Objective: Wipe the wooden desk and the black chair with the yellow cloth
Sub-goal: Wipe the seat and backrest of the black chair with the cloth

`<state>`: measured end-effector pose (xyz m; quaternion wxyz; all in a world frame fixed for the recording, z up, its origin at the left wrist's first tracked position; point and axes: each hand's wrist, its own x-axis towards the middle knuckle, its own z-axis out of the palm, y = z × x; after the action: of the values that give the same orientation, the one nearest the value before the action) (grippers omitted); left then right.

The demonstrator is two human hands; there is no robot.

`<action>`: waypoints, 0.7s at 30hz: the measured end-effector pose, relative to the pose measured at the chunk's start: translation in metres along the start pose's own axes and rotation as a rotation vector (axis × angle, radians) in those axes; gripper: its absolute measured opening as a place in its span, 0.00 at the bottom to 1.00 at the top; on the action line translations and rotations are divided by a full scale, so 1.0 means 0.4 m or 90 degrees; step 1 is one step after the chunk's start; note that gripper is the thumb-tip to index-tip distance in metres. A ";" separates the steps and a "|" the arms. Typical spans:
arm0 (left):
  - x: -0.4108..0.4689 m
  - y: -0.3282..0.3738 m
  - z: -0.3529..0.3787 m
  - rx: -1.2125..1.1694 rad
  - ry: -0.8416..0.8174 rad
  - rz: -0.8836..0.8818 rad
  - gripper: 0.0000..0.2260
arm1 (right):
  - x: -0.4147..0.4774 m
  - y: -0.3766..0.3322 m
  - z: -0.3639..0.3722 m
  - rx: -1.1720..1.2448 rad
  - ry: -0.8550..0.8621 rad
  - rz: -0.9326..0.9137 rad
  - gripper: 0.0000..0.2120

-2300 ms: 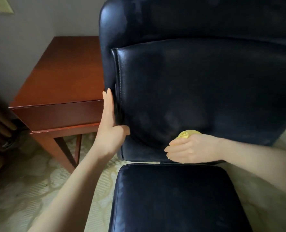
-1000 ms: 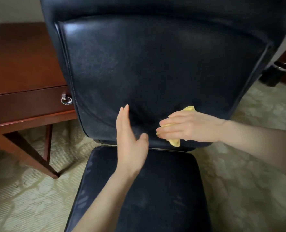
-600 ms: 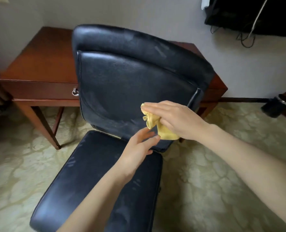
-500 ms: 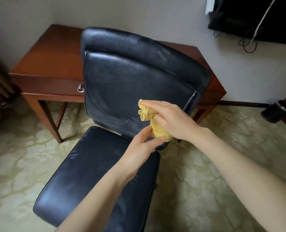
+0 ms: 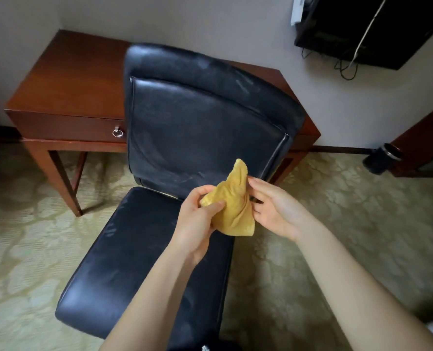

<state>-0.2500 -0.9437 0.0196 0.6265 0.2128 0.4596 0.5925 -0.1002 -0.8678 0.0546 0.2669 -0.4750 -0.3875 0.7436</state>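
Note:
The yellow cloth [image 5: 234,203] hangs bunched in the air above the right edge of the black chair's seat [image 5: 144,254]. My left hand [image 5: 197,221] grips its left side between thumb and fingers. My right hand [image 5: 273,209] sits just right of the cloth with its fingers spread and relaxed, fingertips at the cloth's edge. The chair's backrest [image 5: 200,127] stands upright in front of the wooden desk [image 5: 68,79], which runs along the wall behind it.
A drawer with a ring pull [image 5: 118,133] faces me on the desk front. A dark cylinder [image 5: 381,158] lies on the patterned carpet [image 5: 349,211] at the right. A black wall-mounted unit with dangling cables [image 5: 367,29] hangs top right.
The cloth has come off the backrest and passed from my right hand to my left. My right hand has let go and opened. The view has pulled back from the chair.

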 end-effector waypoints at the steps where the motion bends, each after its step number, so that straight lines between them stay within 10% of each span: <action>1: 0.001 0.004 -0.007 -0.018 -0.002 0.001 0.08 | 0.001 0.014 -0.006 0.054 0.005 0.019 0.19; 10: 0.044 0.007 0.017 -0.119 -0.013 0.028 0.08 | 0.107 0.116 -0.028 0.296 -0.047 0.227 0.20; 21: 0.216 -0.103 0.241 -0.242 0.212 0.121 0.09 | 0.309 0.027 -0.249 0.277 -0.229 0.330 0.26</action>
<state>-0.1584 -0.8442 0.0051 0.5123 0.0331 0.4146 0.7514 -0.0597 -0.7472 -0.0406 0.0921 -0.3513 -0.1281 0.9229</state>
